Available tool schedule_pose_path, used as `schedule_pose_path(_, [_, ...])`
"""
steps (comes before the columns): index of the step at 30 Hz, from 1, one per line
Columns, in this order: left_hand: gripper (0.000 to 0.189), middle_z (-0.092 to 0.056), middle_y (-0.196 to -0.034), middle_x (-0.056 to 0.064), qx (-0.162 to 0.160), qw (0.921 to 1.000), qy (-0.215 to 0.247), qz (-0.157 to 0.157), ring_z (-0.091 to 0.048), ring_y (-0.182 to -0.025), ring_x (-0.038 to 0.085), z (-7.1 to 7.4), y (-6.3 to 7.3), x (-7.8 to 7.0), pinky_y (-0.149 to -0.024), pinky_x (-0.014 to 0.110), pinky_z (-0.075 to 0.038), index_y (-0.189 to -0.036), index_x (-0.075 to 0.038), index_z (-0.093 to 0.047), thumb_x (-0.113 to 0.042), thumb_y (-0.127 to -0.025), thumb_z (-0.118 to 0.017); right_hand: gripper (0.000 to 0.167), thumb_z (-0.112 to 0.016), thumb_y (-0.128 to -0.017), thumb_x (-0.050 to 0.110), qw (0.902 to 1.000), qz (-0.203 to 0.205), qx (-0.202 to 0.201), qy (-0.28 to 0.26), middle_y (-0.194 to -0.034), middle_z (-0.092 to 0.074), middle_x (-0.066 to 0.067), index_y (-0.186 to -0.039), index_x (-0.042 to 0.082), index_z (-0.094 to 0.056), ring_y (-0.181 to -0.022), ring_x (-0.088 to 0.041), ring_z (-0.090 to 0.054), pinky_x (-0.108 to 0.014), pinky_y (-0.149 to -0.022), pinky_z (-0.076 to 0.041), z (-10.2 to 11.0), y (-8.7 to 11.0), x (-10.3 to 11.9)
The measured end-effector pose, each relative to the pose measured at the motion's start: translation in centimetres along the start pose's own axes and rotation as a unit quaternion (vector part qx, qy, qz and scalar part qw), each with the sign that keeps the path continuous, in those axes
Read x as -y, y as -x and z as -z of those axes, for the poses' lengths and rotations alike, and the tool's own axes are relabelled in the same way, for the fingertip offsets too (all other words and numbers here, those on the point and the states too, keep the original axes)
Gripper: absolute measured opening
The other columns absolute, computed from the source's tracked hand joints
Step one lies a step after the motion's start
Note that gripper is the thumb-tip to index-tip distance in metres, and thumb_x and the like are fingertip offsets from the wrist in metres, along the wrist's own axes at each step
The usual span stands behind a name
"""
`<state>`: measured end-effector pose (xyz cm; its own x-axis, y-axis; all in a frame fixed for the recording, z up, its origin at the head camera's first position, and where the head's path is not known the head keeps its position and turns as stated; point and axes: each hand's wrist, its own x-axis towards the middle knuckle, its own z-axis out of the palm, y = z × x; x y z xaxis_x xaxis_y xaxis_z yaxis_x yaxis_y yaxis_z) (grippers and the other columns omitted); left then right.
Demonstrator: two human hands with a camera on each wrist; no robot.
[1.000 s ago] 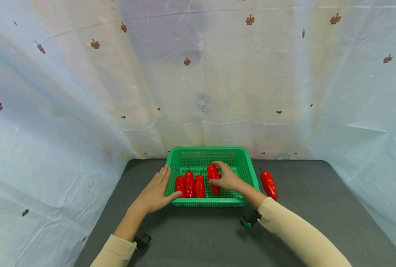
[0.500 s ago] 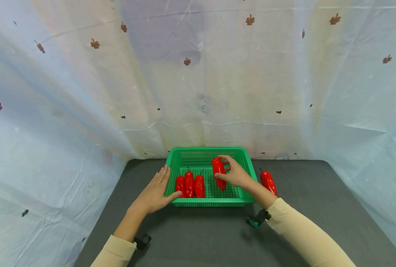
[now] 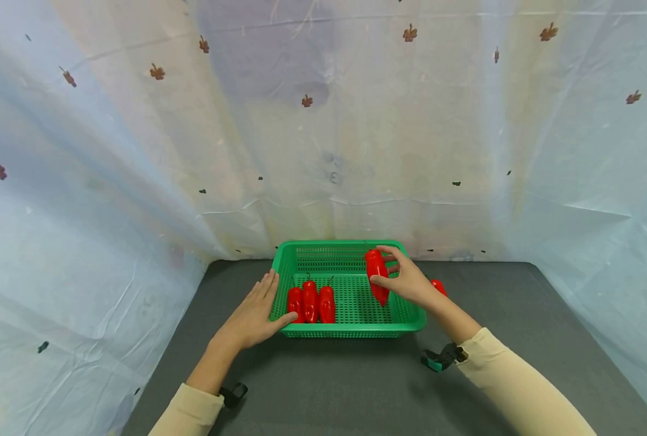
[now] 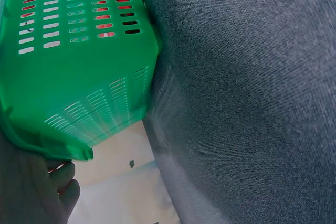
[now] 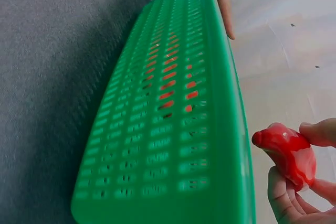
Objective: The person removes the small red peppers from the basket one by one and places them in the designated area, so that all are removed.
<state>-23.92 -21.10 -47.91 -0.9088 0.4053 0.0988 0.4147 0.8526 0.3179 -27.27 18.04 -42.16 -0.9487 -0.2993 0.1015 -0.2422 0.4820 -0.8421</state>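
Observation:
My right hand (image 3: 407, 280) pinches a shiny red pepper (image 3: 376, 275) between thumb and fingers. The pepper hangs over the right part of a green plastic basket (image 3: 350, 327), above its rim in the right wrist view. Three more red peppers (image 3: 310, 301) lie side by side at the left inside the basket. My left hand (image 3: 252, 312) rests with straight fingers along the basket's left rim, its thumb at the front corner. In the left wrist view, the left fingers (image 4: 64, 182) show just outside the rim. Another red pepper (image 3: 439, 286) lies right of the basket, mostly hidden behind my right hand and wrist.
The basket stands toward the back of a dark grey table (image 3: 323, 387). Pale plastic sheeting (image 3: 334, 151) with brown leaf marks hangs behind and on both sides. Each wrist carries a black strap (image 3: 439, 357).
My right hand has lifted the pepper from beside the three others and carried it rightward and slightly back. The left hand and basket have stayed in place.

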Motion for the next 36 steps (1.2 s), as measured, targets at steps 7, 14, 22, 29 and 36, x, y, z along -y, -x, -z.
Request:
schedule_pose_path(7, [0.110,-0.003,-0.180,0.017,-0.001,1.0000,0.001,0.000,-0.008,-0.166,0.036,-0.1,-0.1,0.0,-0.134,0.054,-0.013,-0.171,-0.001,-0.007,-0.074,-0.102,-0.052,0.079,-0.077,-0.102,0.018,0.9999,0.004,-0.007,0.008,-0.152,-0.045,-0.032,-0.167,0.006,-0.034,-0.123,-0.048,-0.060,-0.052,-0.085,-0.064,1.4,0.9,-0.1])
schedule_pose_path(14, [0.110,-0.003,-0.180,0.018,0.000,1.0000,0.002,-0.001,-0.007,-0.166,0.036,-0.1,-0.1,0.1,-0.134,0.054,-0.012,-0.171,-0.001,-0.006,-0.074,-0.102,-0.051,0.078,-0.076,-0.102,0.019,0.9997,0.012,-0.012,0.019,-0.152,-0.046,-0.033,-0.166,0.004,-0.034,-0.119,-0.045,-0.063,-0.047,-0.085,-0.064,2.7,2.1,-0.5])
schedule_pose_path(22, [0.110,-0.003,-0.180,0.018,-0.001,1.0000,0.004,0.000,-0.008,-0.166,0.036,0.1,0.0,-0.1,-0.134,0.055,-0.013,-0.171,0.000,-0.007,-0.074,-0.102,-0.052,0.077,-0.076,-0.103,0.019,0.9992,0.015,-0.027,0.024,-0.152,-0.048,-0.032,-0.166,0.003,-0.034,-0.117,-0.044,-0.063,-0.048,-0.083,-0.064,4.6,3.1,-1.2])
schedule_pose_path(29, [0.110,-0.003,-0.180,0.017,-0.001,1.0000,0.005,0.001,-0.007,-0.166,0.036,0.1,0.0,0.0,-0.134,0.055,-0.013,-0.171,0.000,-0.006,-0.073,-0.102,-0.052,0.079,-0.076,-0.103,0.021,0.9990,-0.001,-0.039,0.022,-0.152,-0.047,-0.032,-0.166,0.005,-0.033,-0.119,-0.045,-0.062,-0.054,-0.084,-0.065,6.0,3.8,-1.9])
schedule_pose_path(36, [0.110,-0.001,-0.180,0.017,0.004,1.0000,0.007,0.003,-0.006,-0.166,0.036,0.2,0.0,-0.2,-0.134,0.055,-0.012,-0.171,-0.001,-0.005,-0.073,-0.102,-0.052,0.080,-0.076,-0.103,0.021,0.9979,-0.016,-0.051,0.037,-0.154,-0.046,-0.033,-0.167,0.004,-0.032,-0.120,-0.046,-0.062,-0.055,-0.085,-0.065,7.2,4.6,-2.6])
